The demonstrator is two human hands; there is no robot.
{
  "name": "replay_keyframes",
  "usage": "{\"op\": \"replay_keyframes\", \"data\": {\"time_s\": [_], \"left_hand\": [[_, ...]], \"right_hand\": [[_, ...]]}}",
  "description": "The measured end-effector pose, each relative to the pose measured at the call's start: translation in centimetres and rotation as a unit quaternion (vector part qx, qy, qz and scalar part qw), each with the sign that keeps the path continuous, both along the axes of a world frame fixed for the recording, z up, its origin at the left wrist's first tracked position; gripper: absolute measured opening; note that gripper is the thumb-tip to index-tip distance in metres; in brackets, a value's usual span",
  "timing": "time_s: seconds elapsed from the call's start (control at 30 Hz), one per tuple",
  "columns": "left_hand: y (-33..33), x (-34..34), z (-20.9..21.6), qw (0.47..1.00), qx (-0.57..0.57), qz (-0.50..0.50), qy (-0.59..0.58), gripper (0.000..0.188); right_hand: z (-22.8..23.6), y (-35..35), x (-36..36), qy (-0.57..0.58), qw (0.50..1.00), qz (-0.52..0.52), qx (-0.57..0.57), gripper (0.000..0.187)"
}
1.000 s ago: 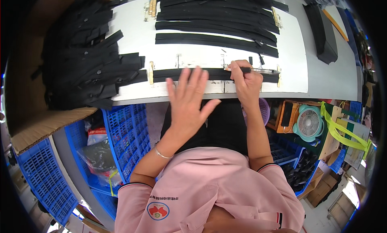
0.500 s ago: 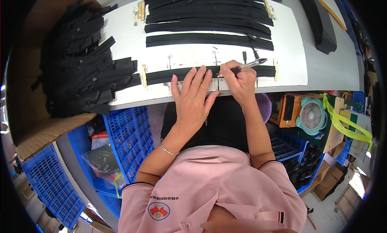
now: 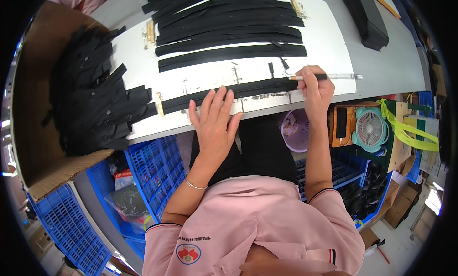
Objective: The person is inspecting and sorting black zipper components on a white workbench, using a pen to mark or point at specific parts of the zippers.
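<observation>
A long black zipper [image 3: 260, 87] lies along the near edge of the white board [image 3: 329, 61]. My left hand [image 3: 212, 128] rests with spread fingers, their tips on the zipper left of its middle. In my right hand [image 3: 317, 87] is a pen [image 3: 341, 76] with a clear barrel, gripped between thumb and fingers. The pen's pale tip points left, at the right end of the zipper; whether it touches cannot be made out. Just beyond the zipper, two small black pull tabs [image 3: 271, 70] stick out over the white board.
More black zippers [image 3: 229, 35] lie in rows farther back. A cardboard box [image 3: 36, 85] at the left holds a heap of black strips [image 3: 95, 99]. A black angular piece [image 3: 367, 23] lies at the far right. Below are blue crates [image 3: 155, 168], a purple basket [image 3: 296, 130] and a fan [image 3: 371, 129].
My right hand with the pen has moved right, from the zipper's middle to its right end. My left hand stays on the zipper. The view has shifted, and a person's pink sleeve shows at the top left.
</observation>
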State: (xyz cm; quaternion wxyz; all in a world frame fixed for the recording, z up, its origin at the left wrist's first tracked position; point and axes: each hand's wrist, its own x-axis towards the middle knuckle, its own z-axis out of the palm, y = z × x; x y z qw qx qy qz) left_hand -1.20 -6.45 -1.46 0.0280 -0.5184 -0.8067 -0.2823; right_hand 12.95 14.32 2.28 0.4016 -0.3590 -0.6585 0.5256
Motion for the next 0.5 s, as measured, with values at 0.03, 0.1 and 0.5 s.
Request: {"op": "replay_keyframes", "data": {"time_s": [0.03,0.1,0.5], "left_hand": [[0.1,0.0,0.0,1.000,-0.005,0.002,0.000,0.052],[0.2,0.0,0.3,1.000,-0.013,0.007,-0.006,0.050],[9.9,3.2,1.7,0.984,0.131,-0.092,-0.083,0.022]], "right_hand": [[-0.5,1.1,0.6,-0.034,0.999,-0.006,-0.025,0.022],[-1.7,2.0,1.2,-0.043,0.999,0.003,-0.026,0.022],[-2.6,2.0,1.0,-0.033,0.998,0.047,-0.003,0.022]]}}
